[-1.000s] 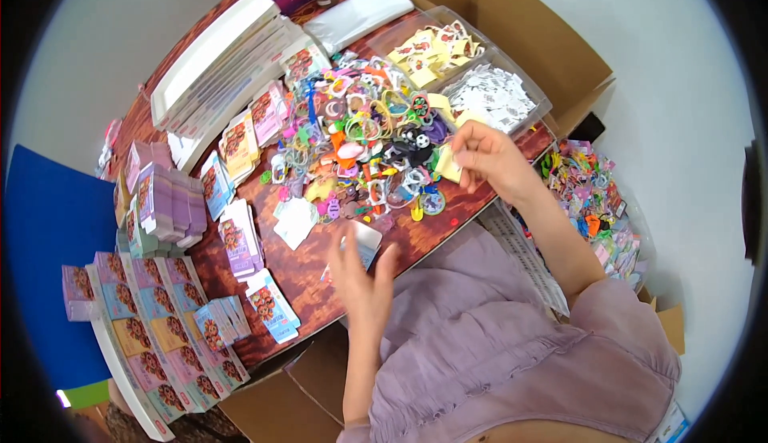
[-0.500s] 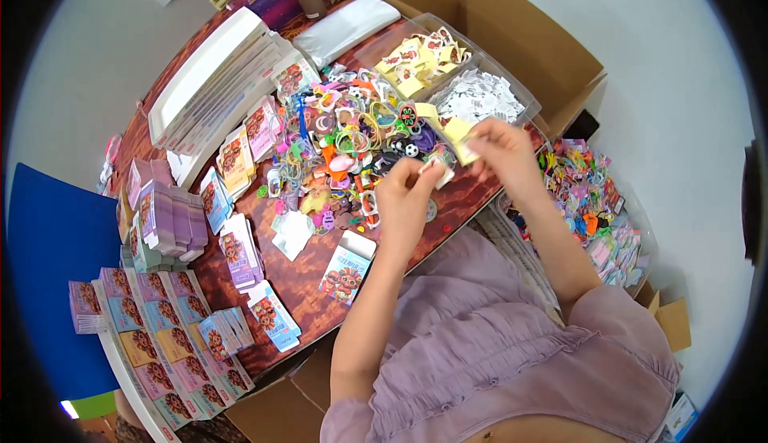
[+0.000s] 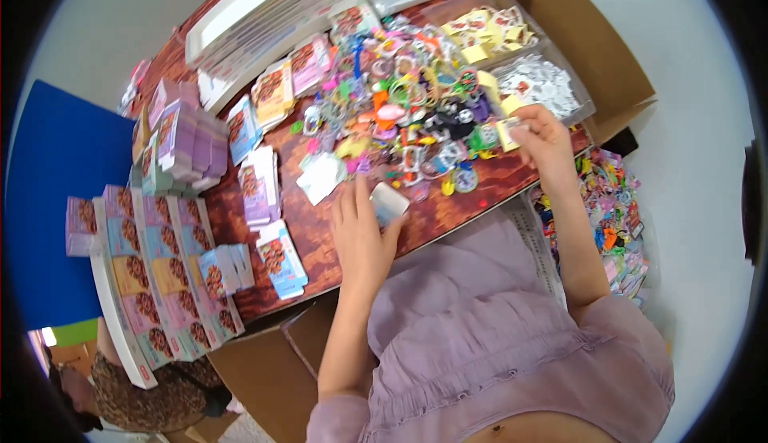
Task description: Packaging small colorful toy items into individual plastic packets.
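My left hand lies over a small blue and white carton near the table's front edge. Its fingers are spread along the carton's left side and the thumb is at the right; the palm hides most of the carton. My right hand pinches a small pale yellow slip between thumb and fingers, just in front of a clear divided tray. One compartment holds yellow printed slips, the other white slips. A heap of colourful bands and charms spreads left of my right hand.
White papers and flat cartons lie left of the heap. Bundled purple cartons and a white display tray of small boxes stand farther left. A bag of trinkets sits beyond the right table edge; a person is at lower left.
My left hand has left its place beside the right hand and come down over the carton. The right hand still pinches a yellow slip. The whole view has shifted.
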`<action>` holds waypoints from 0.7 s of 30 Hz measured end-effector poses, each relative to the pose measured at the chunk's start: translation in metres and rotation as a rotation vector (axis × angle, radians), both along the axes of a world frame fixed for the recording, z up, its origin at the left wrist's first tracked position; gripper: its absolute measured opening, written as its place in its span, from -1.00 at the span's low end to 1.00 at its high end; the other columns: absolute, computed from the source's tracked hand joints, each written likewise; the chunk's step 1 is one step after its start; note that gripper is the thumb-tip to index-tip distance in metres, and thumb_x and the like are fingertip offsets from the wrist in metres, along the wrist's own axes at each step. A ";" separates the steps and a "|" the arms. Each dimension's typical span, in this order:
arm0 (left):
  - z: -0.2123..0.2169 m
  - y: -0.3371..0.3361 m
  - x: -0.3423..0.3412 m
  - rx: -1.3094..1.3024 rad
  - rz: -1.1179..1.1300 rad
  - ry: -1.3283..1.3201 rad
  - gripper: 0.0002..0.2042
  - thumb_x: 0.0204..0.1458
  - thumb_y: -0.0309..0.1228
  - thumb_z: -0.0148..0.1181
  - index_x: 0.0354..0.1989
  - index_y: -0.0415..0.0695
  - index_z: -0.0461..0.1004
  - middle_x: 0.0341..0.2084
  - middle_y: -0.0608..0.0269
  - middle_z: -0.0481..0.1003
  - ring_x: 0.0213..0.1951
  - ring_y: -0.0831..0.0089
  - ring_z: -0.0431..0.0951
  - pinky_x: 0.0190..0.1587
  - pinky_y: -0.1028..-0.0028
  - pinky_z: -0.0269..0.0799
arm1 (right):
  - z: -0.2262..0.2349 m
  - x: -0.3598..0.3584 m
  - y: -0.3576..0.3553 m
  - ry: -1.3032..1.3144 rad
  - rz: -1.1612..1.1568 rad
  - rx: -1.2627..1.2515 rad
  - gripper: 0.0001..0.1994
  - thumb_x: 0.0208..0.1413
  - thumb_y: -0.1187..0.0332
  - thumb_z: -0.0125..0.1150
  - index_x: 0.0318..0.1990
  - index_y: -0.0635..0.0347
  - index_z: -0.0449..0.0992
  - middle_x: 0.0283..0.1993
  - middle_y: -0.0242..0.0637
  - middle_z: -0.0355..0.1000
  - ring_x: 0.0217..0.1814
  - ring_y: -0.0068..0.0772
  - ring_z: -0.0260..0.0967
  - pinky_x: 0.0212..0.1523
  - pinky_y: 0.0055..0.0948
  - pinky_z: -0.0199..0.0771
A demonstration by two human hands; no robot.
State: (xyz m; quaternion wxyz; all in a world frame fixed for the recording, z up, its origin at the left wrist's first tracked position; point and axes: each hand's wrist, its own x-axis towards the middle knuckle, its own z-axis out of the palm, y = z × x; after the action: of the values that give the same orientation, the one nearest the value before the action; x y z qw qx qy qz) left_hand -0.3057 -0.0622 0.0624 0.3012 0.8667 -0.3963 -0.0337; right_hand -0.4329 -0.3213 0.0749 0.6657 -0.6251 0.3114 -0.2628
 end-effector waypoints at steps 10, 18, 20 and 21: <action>-0.025 0.060 -0.029 -0.110 0.297 0.234 -0.29 -0.28 -0.56 0.47 0.11 -0.31 0.23 -0.08 -0.10 0.34 -0.02 -0.05 0.37 0.02 0.17 0.29 | -0.046 0.078 0.122 -0.031 0.548 0.050 -0.79 0.06 0.54 0.27 -0.15 0.18 0.45 -0.39 -0.46 0.44 -0.43 -0.70 0.39 -0.43 -0.63 0.35; -0.045 0.062 -0.038 -0.144 0.410 0.188 -0.21 -0.36 -0.43 0.56 0.10 -0.30 0.22 -0.13 -0.08 0.36 -0.08 -0.05 0.43 -0.09 0.16 0.37 | -0.011 0.074 0.161 0.215 0.501 -0.852 -0.83 0.02 0.36 0.25 -0.22 0.11 0.48 -0.39 -0.16 0.51 -0.36 -0.05 0.50 -0.35 -0.16 0.45; -0.051 0.066 -0.039 -0.159 0.417 0.082 -0.19 -0.34 -0.39 0.57 0.12 -0.30 0.21 -0.09 -0.10 0.37 -0.05 -0.05 0.43 -0.07 0.16 0.38 | -0.001 0.077 0.156 0.346 0.628 -0.849 -0.83 0.02 0.38 0.22 -0.21 0.14 0.51 -0.34 -0.16 0.51 -0.29 -0.07 0.51 -0.31 -0.19 0.45; -0.051 0.066 -0.040 -0.161 0.424 0.083 -0.19 -0.34 -0.39 0.57 0.12 -0.30 0.21 -0.09 -0.10 0.37 -0.05 -0.05 0.43 -0.07 0.16 0.38 | 0.000 0.077 0.152 0.237 0.691 -0.827 -0.82 0.02 0.41 0.23 -0.19 0.17 0.52 -0.29 -0.17 0.51 -0.23 -0.10 0.50 -0.27 -0.22 0.45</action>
State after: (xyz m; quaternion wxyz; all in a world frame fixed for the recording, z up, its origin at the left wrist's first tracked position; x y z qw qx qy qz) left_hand -0.3454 0.0034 0.0111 0.3855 0.9017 -0.1941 0.0265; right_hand -0.3561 -0.1694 0.0754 0.3723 -0.9258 0.0318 -0.0573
